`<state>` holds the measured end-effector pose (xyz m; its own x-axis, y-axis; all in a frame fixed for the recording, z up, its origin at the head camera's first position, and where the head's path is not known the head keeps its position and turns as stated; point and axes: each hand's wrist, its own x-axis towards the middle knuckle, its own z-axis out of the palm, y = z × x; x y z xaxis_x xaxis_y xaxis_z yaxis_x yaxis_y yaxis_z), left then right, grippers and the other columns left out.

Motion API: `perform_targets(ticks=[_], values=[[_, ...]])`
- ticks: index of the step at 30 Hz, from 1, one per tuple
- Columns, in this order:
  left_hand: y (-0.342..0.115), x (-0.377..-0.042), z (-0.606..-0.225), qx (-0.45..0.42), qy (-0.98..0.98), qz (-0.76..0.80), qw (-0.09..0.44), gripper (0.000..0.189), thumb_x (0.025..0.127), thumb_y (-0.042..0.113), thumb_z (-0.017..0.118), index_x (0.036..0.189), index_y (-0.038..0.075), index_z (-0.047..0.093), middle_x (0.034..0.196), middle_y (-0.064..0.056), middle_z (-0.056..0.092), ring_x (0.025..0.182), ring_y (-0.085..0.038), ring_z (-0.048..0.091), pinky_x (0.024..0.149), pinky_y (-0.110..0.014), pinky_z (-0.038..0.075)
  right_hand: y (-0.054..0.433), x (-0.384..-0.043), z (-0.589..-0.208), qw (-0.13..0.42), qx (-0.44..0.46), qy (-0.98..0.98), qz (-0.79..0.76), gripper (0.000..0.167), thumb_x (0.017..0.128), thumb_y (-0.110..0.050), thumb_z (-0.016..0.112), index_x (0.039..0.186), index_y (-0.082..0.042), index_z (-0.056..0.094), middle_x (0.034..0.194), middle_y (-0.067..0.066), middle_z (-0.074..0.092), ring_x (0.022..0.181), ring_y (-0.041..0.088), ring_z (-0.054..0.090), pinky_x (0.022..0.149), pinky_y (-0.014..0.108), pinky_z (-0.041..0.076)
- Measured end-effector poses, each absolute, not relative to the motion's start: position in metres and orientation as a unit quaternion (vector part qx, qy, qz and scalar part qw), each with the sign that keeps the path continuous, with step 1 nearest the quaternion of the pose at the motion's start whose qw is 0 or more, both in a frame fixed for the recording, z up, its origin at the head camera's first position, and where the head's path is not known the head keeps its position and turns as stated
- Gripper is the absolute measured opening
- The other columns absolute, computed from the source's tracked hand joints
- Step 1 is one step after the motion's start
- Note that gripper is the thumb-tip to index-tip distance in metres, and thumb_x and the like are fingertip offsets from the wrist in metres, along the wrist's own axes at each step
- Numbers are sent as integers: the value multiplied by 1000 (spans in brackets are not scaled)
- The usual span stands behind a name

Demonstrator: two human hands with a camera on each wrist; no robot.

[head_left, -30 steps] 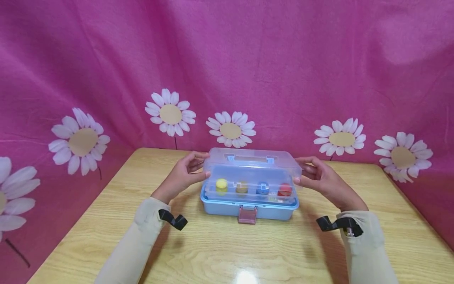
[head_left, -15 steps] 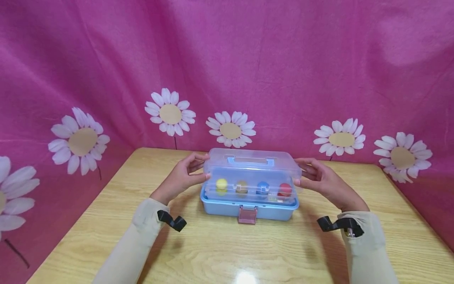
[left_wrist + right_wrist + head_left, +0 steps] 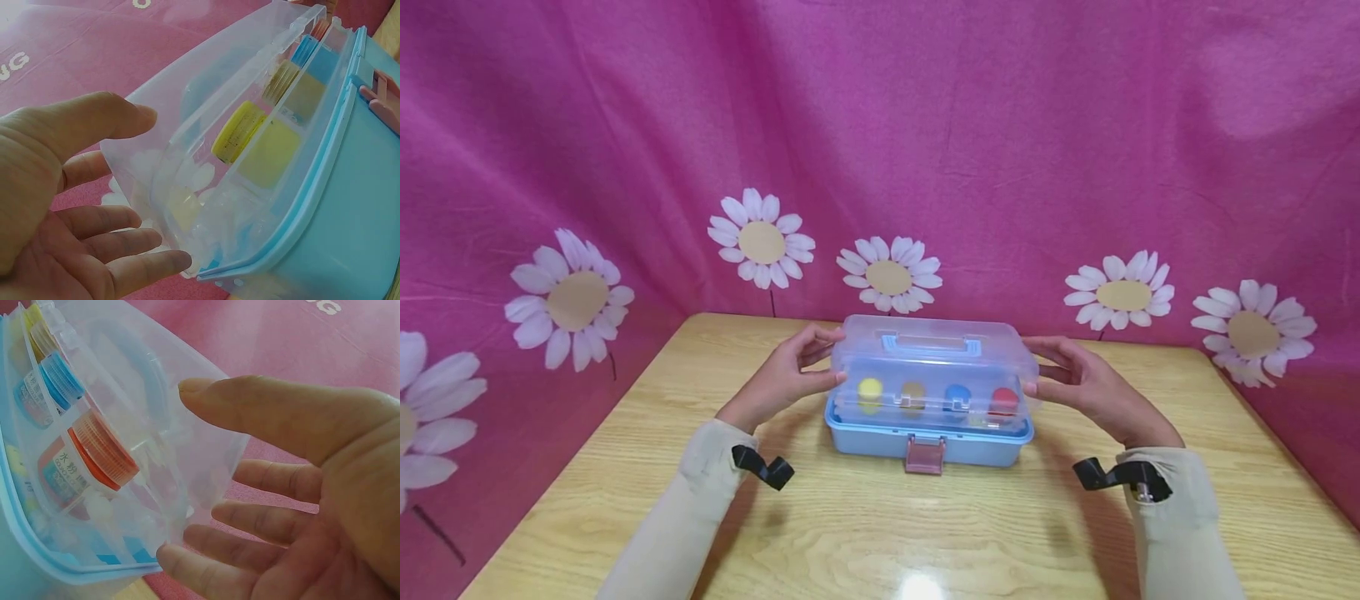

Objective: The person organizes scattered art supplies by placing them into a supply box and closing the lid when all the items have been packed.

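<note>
A light-blue plastic box (image 3: 880, 440) stands on the table, its clear hinged lid (image 3: 940, 371) raised partway above the base. My left hand (image 3: 782, 375) holds the lid's left end, thumb toward the front and fingers at the side. At the right end, my right hand (image 3: 1078, 383) holds it the same way. Through the lid show several paint jars: yellow (image 3: 269, 150), ochre (image 3: 913, 395), blue (image 3: 61, 380) and red-capped (image 3: 103, 450). The pink latch (image 3: 924, 456) hangs down at the box's front. A light-blue handle (image 3: 930, 342) lies flat on the lid.
The wood-grain table (image 3: 865, 533) extends around the box. Behind it hangs a magenta cloth (image 3: 985, 150) printed with white daisies. Black wrist mounts (image 3: 763, 467) sit on both cream sleeves.
The lid's front edge has come down slightly over the jars. Both hands have stayed at its ends, moving very little. Base and latch have kept their place.
</note>
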<state>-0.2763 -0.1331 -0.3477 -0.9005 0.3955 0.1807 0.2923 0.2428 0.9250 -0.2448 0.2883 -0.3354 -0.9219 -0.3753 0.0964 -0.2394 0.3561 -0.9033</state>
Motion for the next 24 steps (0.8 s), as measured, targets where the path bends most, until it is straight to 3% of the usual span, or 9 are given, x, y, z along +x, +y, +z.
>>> perform_targets(ticks=[9, 24], values=[[-134, -274, -345, 221, 790, 569, 50, 48, 83, 21, 75, 125, 14, 54, 141, -4, 48, 133, -25, 44, 99, -38, 45, 288, -245, -339, 73, -184, 823, -532, 62, 90, -19, 67, 145, -17, 38, 143, 8, 45, 131, 35, 43, 95, 40, 48], [-137, -276, -347, 228, 797, 557, 51, 49, 80, 21, 78, 124, 18, 56, 139, -4, 49, 129, -26, 48, 96, -38, 47, 289, -247, -340, 74, -185, 830, -521, 65, 88, -21, 69, 145, -18, 38, 144, 4, 44, 131, 34, 43, 95, 41, 48]])
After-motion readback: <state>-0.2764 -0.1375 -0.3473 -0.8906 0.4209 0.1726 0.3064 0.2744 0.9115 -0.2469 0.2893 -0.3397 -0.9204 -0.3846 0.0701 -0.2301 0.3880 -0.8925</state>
